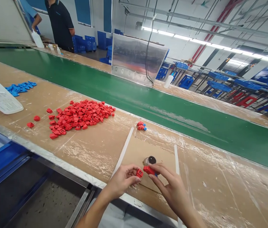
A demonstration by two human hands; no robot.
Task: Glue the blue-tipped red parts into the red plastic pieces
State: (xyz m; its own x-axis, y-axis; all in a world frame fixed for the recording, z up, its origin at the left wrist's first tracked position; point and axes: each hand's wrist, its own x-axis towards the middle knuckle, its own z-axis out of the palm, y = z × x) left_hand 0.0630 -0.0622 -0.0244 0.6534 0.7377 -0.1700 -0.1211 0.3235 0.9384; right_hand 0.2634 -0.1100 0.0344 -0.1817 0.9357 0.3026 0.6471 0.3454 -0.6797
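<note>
Between thumb and fingers, my left hand pinches a small red plastic block with a square opening facing up. My right hand grips another red plastic piece, which has a bit of blue at its right end. The two pieces are close together but apart. Just beyond them a small round jar with a dark top stands on a cardboard sheet. At the far edge of the sheet lie a few red-and-blue pieces. A big heap of red blocks is spread to the left.
A green conveyor belt runs behind the worktable. Blue pieces and a white bottle are at the far left. Across the belt stand a metal panel, another white bottle and a person. A blue bin sits below left.
</note>
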